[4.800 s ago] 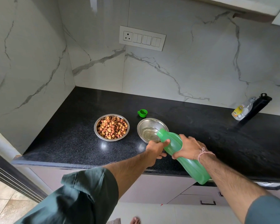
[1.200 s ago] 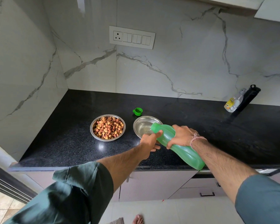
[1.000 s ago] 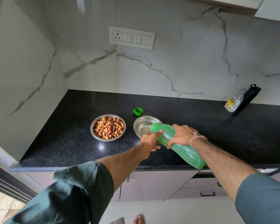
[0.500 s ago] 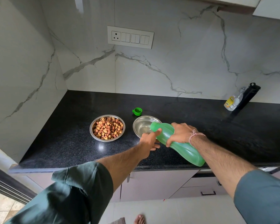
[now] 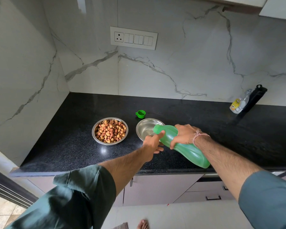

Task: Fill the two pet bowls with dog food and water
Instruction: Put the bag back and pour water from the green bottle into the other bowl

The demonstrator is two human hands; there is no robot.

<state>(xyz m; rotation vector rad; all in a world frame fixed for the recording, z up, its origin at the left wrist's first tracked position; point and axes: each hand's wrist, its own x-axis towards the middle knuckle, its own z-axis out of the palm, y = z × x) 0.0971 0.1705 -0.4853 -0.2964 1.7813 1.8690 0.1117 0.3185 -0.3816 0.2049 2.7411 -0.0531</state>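
Tipping down toward the steel bowl (image 5: 147,129), the green bottle (image 5: 182,146) has its open mouth over the bowl's near right rim, and its fat bottom end sticks out past the near edge of the black bench (image 5: 221,129). The right hand (image 5: 182,134) wraps over the top of the bottle, with its fingers (image 5: 172,144) closed tight around the bottle's middle. The left hand (image 5: 153,143) is at the near rim of this bowl; its thumb lies against the bottle's neck and its fingers are curled under, but you cannot tell for sure if they grip the bowl's rim. A little clear water sits in the bottom of this bowl, and most of its shiny inside shows. Just to the left, a bit apart, is the other steel bowl (image 5: 110,131), which is full of brown and orange dog food (image 5: 111,133) bits. The green cap (image 5: 141,114) sits open side up on the bench, just past the far rim of the water bowl. Far off to the right, by the wall, a small clear bottle (image 5: 238,103) with a yellow label leans next to a tall black thing (image 5: 254,98). A white switch plate (image 5: 133,38) is on the marble wall above the bowls.
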